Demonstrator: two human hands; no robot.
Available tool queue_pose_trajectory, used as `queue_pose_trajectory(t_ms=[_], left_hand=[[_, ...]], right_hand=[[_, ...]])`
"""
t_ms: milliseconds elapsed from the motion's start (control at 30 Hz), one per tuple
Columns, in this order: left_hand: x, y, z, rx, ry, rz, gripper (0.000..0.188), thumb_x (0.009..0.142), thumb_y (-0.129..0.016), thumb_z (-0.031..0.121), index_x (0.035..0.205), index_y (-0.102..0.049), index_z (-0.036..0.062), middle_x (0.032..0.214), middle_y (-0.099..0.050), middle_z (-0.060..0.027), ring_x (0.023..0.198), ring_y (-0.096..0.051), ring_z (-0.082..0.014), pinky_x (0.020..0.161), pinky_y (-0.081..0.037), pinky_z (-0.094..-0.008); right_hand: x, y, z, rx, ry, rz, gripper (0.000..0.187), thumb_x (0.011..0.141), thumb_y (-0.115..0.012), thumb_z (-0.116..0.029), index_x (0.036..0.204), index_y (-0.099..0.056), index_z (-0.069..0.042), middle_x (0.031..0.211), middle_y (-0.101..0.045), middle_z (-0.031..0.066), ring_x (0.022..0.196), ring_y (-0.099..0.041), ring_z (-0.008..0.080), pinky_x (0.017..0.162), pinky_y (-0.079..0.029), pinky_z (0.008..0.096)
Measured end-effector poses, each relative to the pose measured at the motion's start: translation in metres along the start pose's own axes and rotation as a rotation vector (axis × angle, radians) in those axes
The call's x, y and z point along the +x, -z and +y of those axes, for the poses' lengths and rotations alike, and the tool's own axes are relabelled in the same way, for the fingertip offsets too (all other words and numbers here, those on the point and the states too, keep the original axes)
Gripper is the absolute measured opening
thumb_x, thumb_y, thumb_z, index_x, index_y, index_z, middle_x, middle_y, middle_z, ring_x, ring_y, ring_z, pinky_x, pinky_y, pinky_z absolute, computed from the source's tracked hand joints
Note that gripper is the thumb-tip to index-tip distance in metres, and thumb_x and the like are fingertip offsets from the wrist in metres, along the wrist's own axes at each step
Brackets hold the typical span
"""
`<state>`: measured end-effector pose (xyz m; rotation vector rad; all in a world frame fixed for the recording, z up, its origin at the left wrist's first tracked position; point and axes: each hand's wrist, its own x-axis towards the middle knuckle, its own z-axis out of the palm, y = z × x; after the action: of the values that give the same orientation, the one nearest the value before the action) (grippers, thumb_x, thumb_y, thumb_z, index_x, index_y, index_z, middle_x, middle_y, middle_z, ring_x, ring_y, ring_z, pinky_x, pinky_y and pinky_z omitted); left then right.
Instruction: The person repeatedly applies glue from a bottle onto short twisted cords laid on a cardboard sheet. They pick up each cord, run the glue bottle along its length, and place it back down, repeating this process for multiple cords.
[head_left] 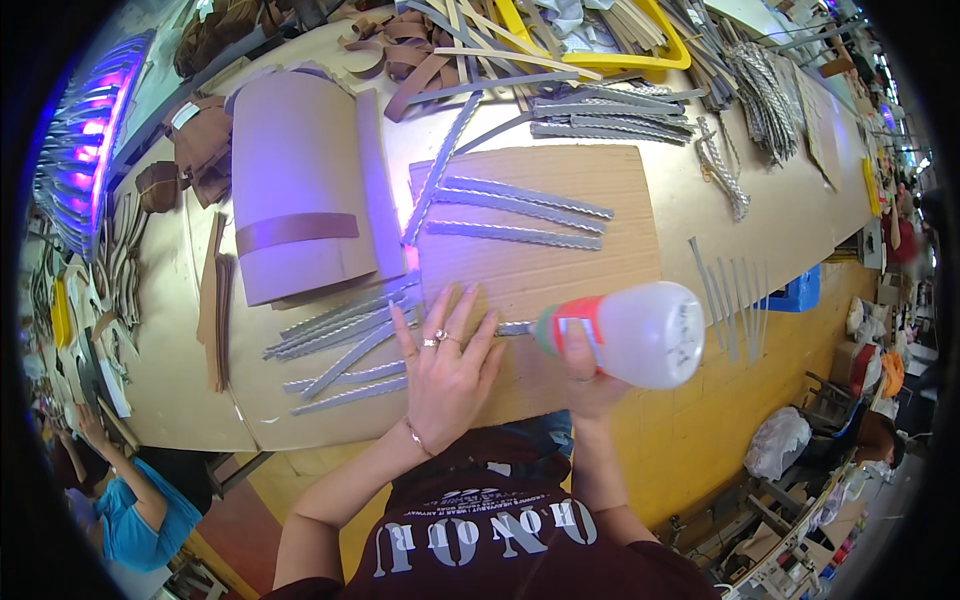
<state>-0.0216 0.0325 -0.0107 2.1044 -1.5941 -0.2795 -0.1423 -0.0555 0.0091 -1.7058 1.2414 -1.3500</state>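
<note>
My left hand [446, 372] lies flat with fingers spread, at the edge of a cardboard sheet [560, 275]. Under and beside its fingers runs a grey strip with a braided edge [516, 328], partly hidden by the hand. In my right hand [590, 380] is a tilted, translucent squeeze bottle [655, 335] with a red label and a greenish cap end, pointing left at that strip. Similar braided strips [520, 205] rest on the upper part of the cardboard. More grey braided strips [345, 345] are heaped left of my left hand.
A curved brown board [295, 190] with a band across it stands at left. Brown straps [410, 60], a yellow tray [630, 62] and bundled strips [610, 115] crowd the far side. Thin strips [730, 300] overhang the right table edge. Another person's arm [130, 470] shows at lower left.
</note>
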Motion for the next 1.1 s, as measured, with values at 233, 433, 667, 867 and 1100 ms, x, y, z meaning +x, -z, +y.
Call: queue_pose_trajectory(t_ms=[233,433,667,867,1100], left_hand=[[0.000,-0.004,-0.004,-0.030,-0.052,0.060,0.026,0.077,-0.073,0.018,0.102,-0.071,0.0126,0.131,-0.057,-0.0062,0.128,-0.047,-0.0289,0.112,-0.004,-0.0662],[0.006,-0.010,-0.008,-0.030,-0.083,0.087,0.021,0.075,-0.075,0.017,0.096,-0.073,0.0152,0.126,-0.061,-0.0027,0.126,-0.050,-0.0255,0.111,-0.004,-0.0681],[0.017,-0.002,-0.011,-0.005,-0.141,0.051,0.019,0.073,-0.075,0.016,0.092,-0.073,0.0168,0.123,-0.062,-0.0009,0.126,-0.050,-0.0252,0.110,-0.004,-0.0697],[0.038,0.009,0.001,-0.129,-0.194,-0.087,0.039,0.072,-0.073,0.019,0.111,-0.066,0.0146,0.133,-0.053,-0.0081,0.128,-0.046,-0.0265,0.114,-0.009,-0.0628],[0.078,-0.020,0.028,-0.080,-0.474,-0.196,0.031,0.073,-0.070,0.019,0.101,-0.066,0.0064,0.113,-0.059,-0.0108,0.113,-0.053,-0.0256,0.109,-0.029,-0.0487]], right_hand=[[0.000,-0.018,-0.015,0.006,0.078,-0.229,0.014,0.084,-0.071,-0.020,0.083,-0.066,-0.007,0.072,-0.063,0.0040,0.062,-0.059,0.0211,0.058,-0.046,0.0342],[0.008,-0.013,-0.005,-0.090,0.130,-0.157,0.015,0.083,-0.074,-0.020,0.084,-0.067,-0.006,0.074,-0.065,0.0043,0.063,-0.060,0.0207,0.059,-0.048,0.0331],[0.014,0.007,0.016,-0.206,0.129,0.015,0.020,0.078,-0.079,-0.018,0.086,-0.066,-0.004,0.078,-0.065,0.0050,0.067,-0.061,0.0190,0.063,-0.049,0.0321],[0.016,0.036,0.042,0.129,-0.111,0.248,0.044,0.083,-0.070,-0.026,0.115,-0.054,-0.001,0.099,-0.061,0.0097,0.087,-0.062,0.0202,0.079,-0.052,0.0354],[0.024,0.048,0.052,0.616,-0.310,0.321,0.058,0.089,-0.058,-0.037,0.134,-0.043,-0.003,0.105,-0.060,0.0098,0.094,-0.061,0.0185,0.082,-0.052,0.0348]])
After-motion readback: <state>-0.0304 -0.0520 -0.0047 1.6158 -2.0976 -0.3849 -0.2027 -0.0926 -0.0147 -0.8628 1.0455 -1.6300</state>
